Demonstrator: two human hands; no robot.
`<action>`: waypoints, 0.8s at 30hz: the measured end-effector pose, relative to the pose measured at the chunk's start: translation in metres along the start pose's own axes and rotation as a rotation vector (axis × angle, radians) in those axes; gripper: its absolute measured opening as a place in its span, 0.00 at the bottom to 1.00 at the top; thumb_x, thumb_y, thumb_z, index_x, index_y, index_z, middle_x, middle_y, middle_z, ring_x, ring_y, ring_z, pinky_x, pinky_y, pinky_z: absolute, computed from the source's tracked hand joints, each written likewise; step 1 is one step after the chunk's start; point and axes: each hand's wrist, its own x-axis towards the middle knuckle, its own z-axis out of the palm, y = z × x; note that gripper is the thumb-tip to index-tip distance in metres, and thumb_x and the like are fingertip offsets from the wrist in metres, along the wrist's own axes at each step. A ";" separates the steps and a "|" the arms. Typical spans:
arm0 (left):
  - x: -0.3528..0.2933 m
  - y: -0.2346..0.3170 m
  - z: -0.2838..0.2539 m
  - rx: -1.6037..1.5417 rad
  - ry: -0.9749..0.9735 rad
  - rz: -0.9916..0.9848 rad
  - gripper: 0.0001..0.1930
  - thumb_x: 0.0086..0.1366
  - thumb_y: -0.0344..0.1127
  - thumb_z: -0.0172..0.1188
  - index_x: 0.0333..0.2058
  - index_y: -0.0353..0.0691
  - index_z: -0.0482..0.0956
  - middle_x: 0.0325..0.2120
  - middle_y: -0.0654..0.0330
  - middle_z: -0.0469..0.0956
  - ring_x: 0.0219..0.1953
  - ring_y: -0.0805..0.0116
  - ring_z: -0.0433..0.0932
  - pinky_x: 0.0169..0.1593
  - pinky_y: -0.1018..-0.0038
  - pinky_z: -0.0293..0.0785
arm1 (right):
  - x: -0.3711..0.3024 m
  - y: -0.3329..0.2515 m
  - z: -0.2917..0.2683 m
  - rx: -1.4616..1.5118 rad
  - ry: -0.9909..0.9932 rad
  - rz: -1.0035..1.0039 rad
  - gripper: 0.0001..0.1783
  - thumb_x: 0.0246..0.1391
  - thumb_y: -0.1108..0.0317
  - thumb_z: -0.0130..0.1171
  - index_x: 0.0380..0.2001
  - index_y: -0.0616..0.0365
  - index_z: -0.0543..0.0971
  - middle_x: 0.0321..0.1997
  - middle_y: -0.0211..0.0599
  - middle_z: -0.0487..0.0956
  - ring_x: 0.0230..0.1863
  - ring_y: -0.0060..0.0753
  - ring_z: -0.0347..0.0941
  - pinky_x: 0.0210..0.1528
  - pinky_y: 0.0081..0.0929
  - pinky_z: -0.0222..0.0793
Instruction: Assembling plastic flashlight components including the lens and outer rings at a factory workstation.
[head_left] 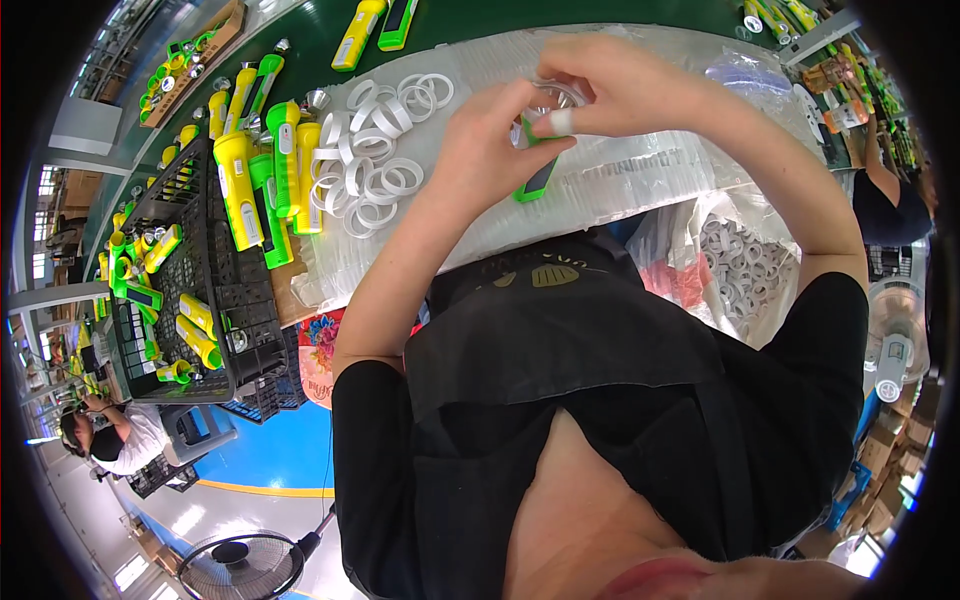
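Note:
My left hand (490, 140) is closed around a green torch body (535, 182), which points down out of the fist. My right hand (615, 90) pinches a clear round lens ring (556, 98) at the top end of that torch; one fingertip wears white tape. Both hands meet above a clear plastic sheet (640, 170) that covers the bench. A heap of white plastic rings (375, 150) lies just left of my left hand.
Yellow and green torches (265, 170) lie beside the rings. A black crate (205, 290) at the left holds more. A bag of white rings (740, 262) sits at the right. Torches ride the green belt (372, 28). A person (115, 435) and a floor fan (240, 565) are lower left.

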 end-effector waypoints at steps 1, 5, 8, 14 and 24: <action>-0.001 -0.001 0.000 -0.003 0.000 -0.003 0.19 0.46 0.35 0.74 0.34 0.44 0.74 0.27 0.59 0.77 0.30 0.56 0.77 0.32 0.65 0.71 | 0.006 -0.012 0.004 -0.139 -0.064 0.289 0.24 0.47 0.57 0.68 0.42 0.62 0.74 0.40 0.39 0.75 0.36 0.35 0.72 0.30 0.36 0.67; -0.001 -0.007 -0.003 0.014 -0.003 0.012 0.19 0.46 0.33 0.74 0.37 0.43 0.75 0.32 0.61 0.80 0.32 0.63 0.78 0.35 0.69 0.73 | -0.007 -0.001 0.012 -0.025 0.267 0.103 0.22 0.47 0.60 0.68 0.40 0.62 0.74 0.33 0.37 0.72 0.29 0.33 0.70 0.27 0.30 0.66; -0.005 -0.010 -0.001 -0.001 -0.004 0.032 0.24 0.47 0.33 0.75 0.43 0.43 0.75 0.36 0.62 0.82 0.36 0.67 0.79 0.39 0.72 0.75 | -0.008 0.003 0.017 -0.025 0.221 0.041 0.22 0.46 0.59 0.69 0.38 0.61 0.74 0.28 0.36 0.71 0.26 0.32 0.69 0.26 0.28 0.65; -0.011 -0.004 -0.027 -0.291 -0.304 -0.301 0.58 0.43 0.48 0.78 0.68 0.46 0.50 0.55 0.48 0.72 0.56 0.56 0.73 0.54 0.63 0.72 | -0.033 -0.018 0.002 0.259 0.319 0.027 0.26 0.49 0.64 0.67 0.49 0.60 0.70 0.33 0.35 0.74 0.27 0.29 0.69 0.29 0.25 0.66; 0.086 -0.116 0.007 0.329 -0.347 -0.309 0.31 0.56 0.44 0.66 0.56 0.45 0.64 0.35 0.46 0.79 0.33 0.43 0.79 0.35 0.58 0.76 | 0.049 0.130 0.056 0.078 0.819 0.450 0.19 0.63 0.47 0.42 0.45 0.44 0.74 0.33 0.45 0.80 0.35 0.58 0.76 0.37 0.46 0.70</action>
